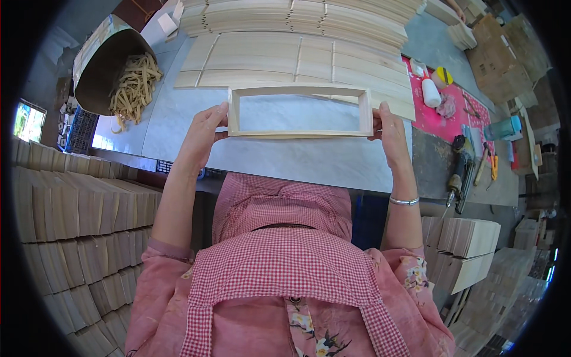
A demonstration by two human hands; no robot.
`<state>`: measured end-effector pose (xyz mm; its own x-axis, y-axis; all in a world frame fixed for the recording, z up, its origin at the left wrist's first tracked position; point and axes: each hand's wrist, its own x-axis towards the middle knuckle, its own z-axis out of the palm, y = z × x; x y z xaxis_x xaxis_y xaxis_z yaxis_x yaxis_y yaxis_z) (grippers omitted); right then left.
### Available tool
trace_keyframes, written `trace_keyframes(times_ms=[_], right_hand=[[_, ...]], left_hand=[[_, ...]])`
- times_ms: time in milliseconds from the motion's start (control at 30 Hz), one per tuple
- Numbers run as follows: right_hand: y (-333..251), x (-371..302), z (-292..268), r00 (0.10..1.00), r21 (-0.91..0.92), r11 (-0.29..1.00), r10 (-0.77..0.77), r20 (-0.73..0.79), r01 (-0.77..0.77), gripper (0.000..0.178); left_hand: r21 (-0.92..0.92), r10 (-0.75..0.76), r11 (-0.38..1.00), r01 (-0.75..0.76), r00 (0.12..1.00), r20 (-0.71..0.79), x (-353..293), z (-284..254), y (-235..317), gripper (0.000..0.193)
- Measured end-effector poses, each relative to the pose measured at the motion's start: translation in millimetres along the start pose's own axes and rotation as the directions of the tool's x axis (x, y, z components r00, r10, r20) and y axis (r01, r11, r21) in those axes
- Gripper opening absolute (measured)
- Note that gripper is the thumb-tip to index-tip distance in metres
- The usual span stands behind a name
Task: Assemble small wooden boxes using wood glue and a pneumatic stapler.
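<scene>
A rectangular wooden frame, pale and open in the middle, is held between my two hands near the front of the table. My left hand grips its left end, with the thumb toward the top corner and fingers curled under. At the opposite end, my right hand closes on the short side in the same way. Through the frame's opening the grey-white tabletop shows. Just beyond it lie flat wooden panels joined by pale cross strips.
Stacked slatted panels fill the far table. A bin of strips stands left. On the right are a white bottle, a power drill, orange-handled pliers and cardboard boxes. Piled wooden pieces flank me.
</scene>
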<state>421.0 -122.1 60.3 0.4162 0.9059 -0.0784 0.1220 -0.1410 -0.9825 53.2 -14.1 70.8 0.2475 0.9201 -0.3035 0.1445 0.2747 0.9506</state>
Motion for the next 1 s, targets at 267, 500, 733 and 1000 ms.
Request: trace_keyframes(times_ms=[267,500,733,1000], right_hand=[[37.8,-14.0,14.0,0.995,-0.204,0.976,-0.087,-0.057,0.074,0.032],[37.8,-28.3,20.1,0.964,0.157,0.952,-0.259,-0.054,0.264,0.026],[77.7,-6.7,-8.8,0.892,-0.324,0.838,-0.367,0.262,0.44,0.041],[84.2,163.6,-181.4,0.669,-0.851,0.52,-0.606,-0.431,-0.077,0.047]], left_hand=[[0.042,0.014,0.999,-0.015,1.0,0.012,1.3,0.8,-14.6,0.039],[-0.306,0.301,0.907,-0.289,0.954,-0.011,-12.2,-0.5,-42.2,0.054],[-0.159,0.262,0.953,-0.258,0.965,0.002,-38.1,-1.1,-68.5,0.056],[0.135,0.109,0.988,-0.074,0.956,-0.272,-61.7,-43.5,-97.9,0.035]])
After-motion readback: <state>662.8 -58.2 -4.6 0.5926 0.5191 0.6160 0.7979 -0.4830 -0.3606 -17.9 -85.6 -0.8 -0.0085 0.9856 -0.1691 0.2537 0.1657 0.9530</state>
